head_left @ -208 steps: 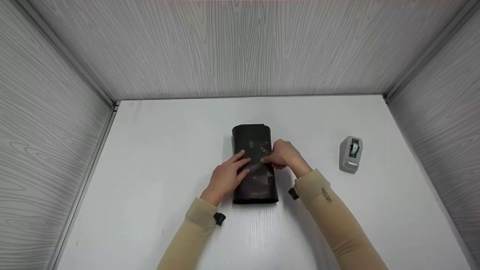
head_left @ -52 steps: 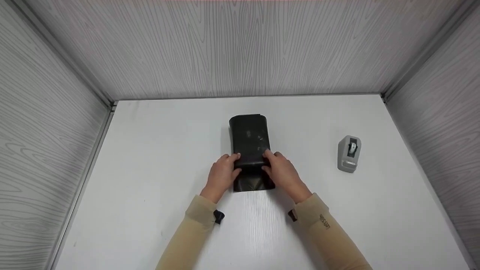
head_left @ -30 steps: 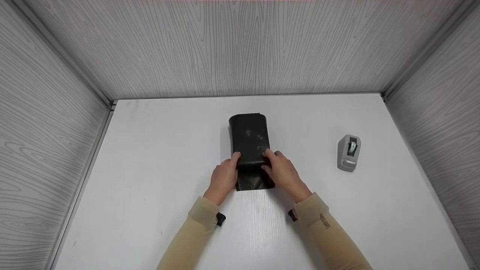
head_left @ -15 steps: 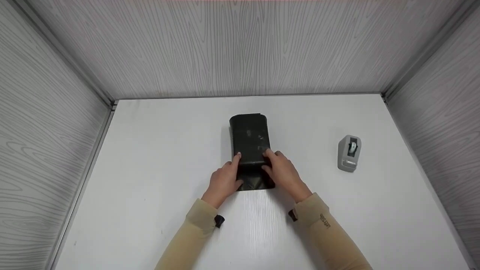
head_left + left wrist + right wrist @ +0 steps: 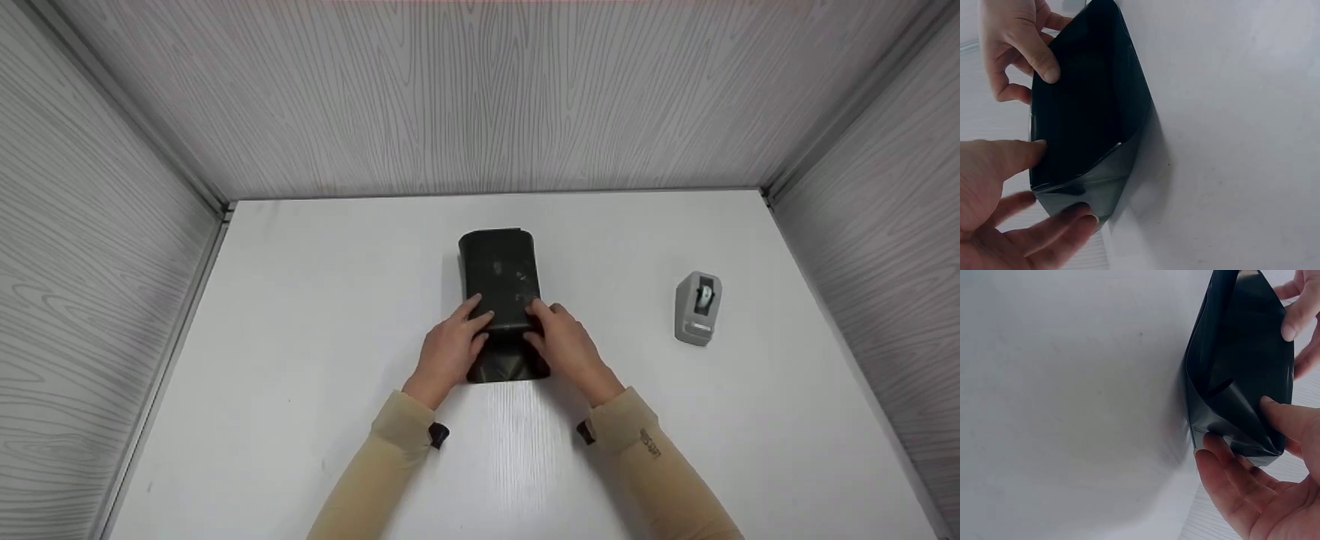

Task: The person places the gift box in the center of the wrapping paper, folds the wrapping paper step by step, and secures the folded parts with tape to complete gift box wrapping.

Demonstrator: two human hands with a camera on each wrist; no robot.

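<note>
A black, glossy wrapped package lies in the middle of the table in the head view. From its near end a dark bottom flap spreads over the tabletop. My left hand holds the near left corner, its thumb at the end and its fingers along the side and top. On the opposite corner, my right hand pinches the wrapping between thumb and fingers. Both wrist views look into the dark end, where a folded side of the wrapping angles inward. What lies inside is hidden.
A grey tape dispenser with a roll stands to the right of the package on the white table. Grey wood-grain panels enclose the back and both sides.
Since the oldest frame, the package has shifted away and its near end has been folded into a flap. Recently my left fingers have moved up onto its top left edge; my right hand stays put.
</note>
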